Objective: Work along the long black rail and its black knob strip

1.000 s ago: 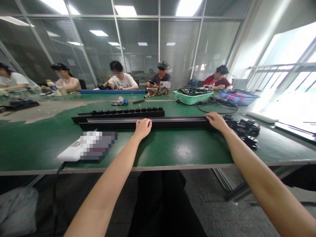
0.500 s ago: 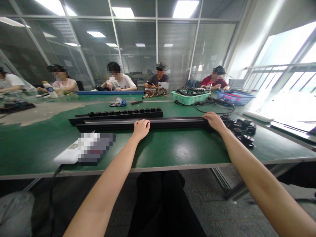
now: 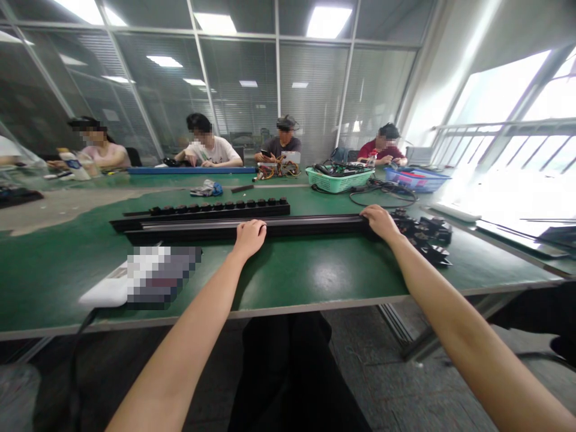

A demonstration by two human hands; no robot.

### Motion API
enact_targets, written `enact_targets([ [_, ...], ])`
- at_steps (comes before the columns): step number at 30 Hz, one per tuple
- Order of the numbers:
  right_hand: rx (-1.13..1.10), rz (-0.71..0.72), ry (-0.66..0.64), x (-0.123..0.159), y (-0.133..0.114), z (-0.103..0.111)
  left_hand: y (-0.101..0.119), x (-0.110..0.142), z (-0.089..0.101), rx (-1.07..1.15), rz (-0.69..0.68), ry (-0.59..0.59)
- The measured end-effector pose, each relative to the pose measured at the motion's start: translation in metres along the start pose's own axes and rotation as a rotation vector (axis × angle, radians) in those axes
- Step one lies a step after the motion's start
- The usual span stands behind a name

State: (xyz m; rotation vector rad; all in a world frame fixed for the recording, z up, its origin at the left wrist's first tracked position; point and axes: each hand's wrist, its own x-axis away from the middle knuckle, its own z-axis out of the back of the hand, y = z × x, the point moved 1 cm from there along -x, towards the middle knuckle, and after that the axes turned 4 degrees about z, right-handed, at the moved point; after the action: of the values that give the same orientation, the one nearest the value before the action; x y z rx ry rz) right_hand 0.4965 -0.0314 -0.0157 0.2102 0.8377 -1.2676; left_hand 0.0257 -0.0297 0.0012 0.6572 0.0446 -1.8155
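Green matting (image 3: 54, 282) covers the bench, with a mostly pixelated white object (image 3: 101, 294) lying at the left. The left hand (image 3: 249, 238) curls closed over a long black metal rail (image 3: 202, 228), which lies crosswise just in front of a black strip studded with round knobs (image 3: 220, 209). Farther along, the right hand (image 3: 381, 222) grips the rail's right end, fingers wrapped over its top, beside a cluster of black plastic parts (image 3: 423, 231).
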Motion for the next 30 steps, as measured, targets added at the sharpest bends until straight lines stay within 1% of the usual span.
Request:
enact_targets([
  [5, 0.04, -0.024, -0.002, 0.0, 0.003, 0.0, 0.0, 0.0, 0.0, 0.001, 0.002, 0.002],
  [14, 0.077, -0.066, 0.02, 0.001, 0.017, 0.0, 0.0, 0.001, 0.0, 0.006, 0.002, 0.006],
  [21, 0.056, -0.076, 0.042, -0.001, 0.02, 0.003, 0.0, 0.001, 0.0, 0.0, 0.001, 0.003],
  [30, 0.049, -0.126, 0.051, 0.002, 0.028, 0.01, -0.002, 0.001, -0.002, 0.0, 0.0, 0.01],
])
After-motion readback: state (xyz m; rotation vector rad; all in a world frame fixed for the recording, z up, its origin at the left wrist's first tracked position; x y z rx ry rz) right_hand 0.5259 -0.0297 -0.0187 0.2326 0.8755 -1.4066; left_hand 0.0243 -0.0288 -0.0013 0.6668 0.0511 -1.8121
